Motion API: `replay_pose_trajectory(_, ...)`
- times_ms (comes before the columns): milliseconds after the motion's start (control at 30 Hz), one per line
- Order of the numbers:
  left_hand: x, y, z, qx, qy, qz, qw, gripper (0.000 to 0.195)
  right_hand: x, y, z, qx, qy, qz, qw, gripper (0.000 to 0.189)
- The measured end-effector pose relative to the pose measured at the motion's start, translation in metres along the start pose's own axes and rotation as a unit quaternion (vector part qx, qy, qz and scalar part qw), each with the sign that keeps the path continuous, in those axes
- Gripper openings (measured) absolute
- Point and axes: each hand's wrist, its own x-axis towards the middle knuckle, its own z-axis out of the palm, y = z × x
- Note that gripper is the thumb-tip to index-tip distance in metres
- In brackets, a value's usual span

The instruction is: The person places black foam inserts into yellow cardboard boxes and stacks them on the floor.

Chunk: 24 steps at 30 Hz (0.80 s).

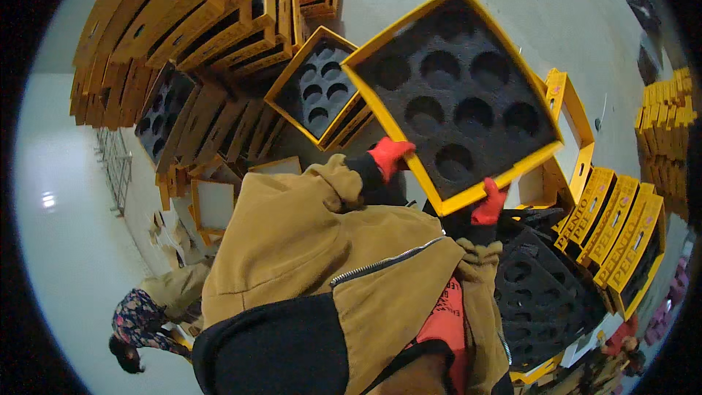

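Both of my hands wear red gloves and hold one shallow yellow cardboard box, tilted in front of me. Inside it lies a black foam insert with several round hollows. My left hand grips one side wall near the lower corner. On the adjoining wall, my right hand has its thumb up over the rim, its other fingers hidden below. A smaller-looking box with a grey foam insert tops a low stack just beyond my left hand. Loose black foam inserts are piled beside my right arm.
Tall stacks of yellow boxes rise at the upper left. Printed boxes stand stacked on the right, near an upright open box. A person bends over at the lower left. More box stacks line the far right.
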Motion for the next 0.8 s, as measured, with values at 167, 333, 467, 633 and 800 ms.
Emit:
replay_pose_trajectory(167,0.000,-0.115,-0.174,0.497,-0.007,0.255,0.829,0.044,-0.003,0.047,0.060,-0.214,-0.184,-0.015,0.959,0.062)
replay_pose_trajectory(333,0.024,-0.127,-0.254,-0.101,0.327,-0.197,0.919,0.031,0.001,0.065,0.039,-0.171,-0.168,0.258,0.936,0.056)
replay_pose_trajectory(467,0.024,-0.195,-0.421,-0.016,0.402,-0.194,0.895,0.023,-0.015,0.078,0.058,-0.173,-0.120,0.313,0.926,0.050)
replay_pose_trajectory(633,0.062,-0.226,-0.497,0.264,0.301,-0.197,0.895,0.032,-0.003,0.072,0.035,-0.201,-0.026,0.291,0.935,0.047)
replay_pose_trajectory(800,0.097,-0.217,-0.485,0.119,0.269,-0.263,0.919,0.041,-0.011,0.058,0.020,-0.251,0.090,0.277,0.923,0.044)
